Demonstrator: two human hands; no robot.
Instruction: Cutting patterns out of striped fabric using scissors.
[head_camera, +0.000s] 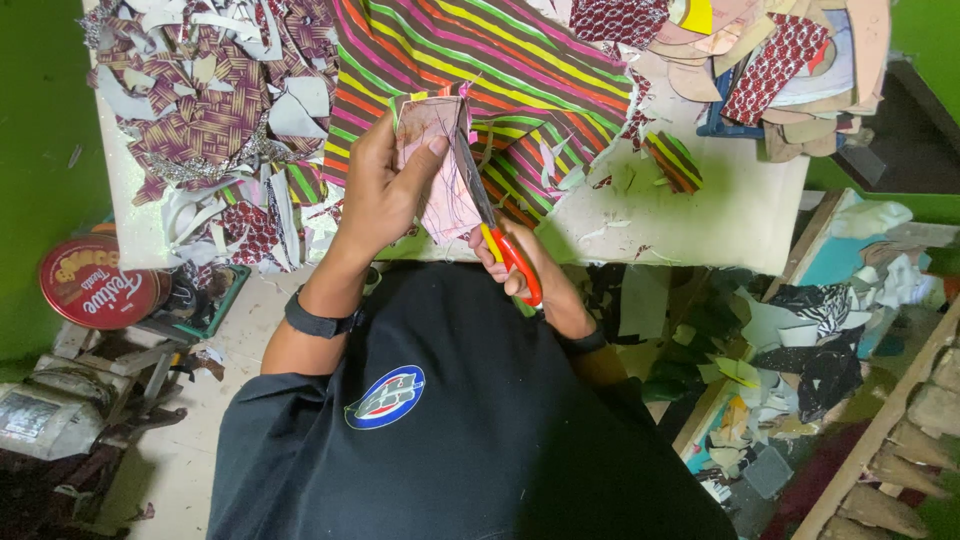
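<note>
Cutting along a marked line, by the look of it: left hand (385, 185) pinches a pale pink fabric piece (435, 180), thumb on its face and fingers curled behind, holding it up just above the table edge. Right hand (525, 265) is closed through the red-and-yellow handles of the scissors (490, 215), whose grey blades run up the piece's right side and touch it; how far the blades gape cannot be told. To cut cleanly, my judgement is that the piece wants to be kept taut close to the blades and turned into them, with short bites rather than long snips. Beyond both hands lies the largest thing, a striped cloth (480, 50) in green, yellow, red and maroon bands, flat and slightly rumpled. Up and left of the left hand sits a heap of scraps (210, 100), maroon woven-pattern pieces backed in grey, jagged-edged. Up and right of the right hand, a stack of curved cutouts (790, 60), tan and red-patterned, stiff-looking. Well left of the left wrist, below table level, a round red tin lid (95, 282). A black wristband (318, 322) sits on the left wrist.
</note>
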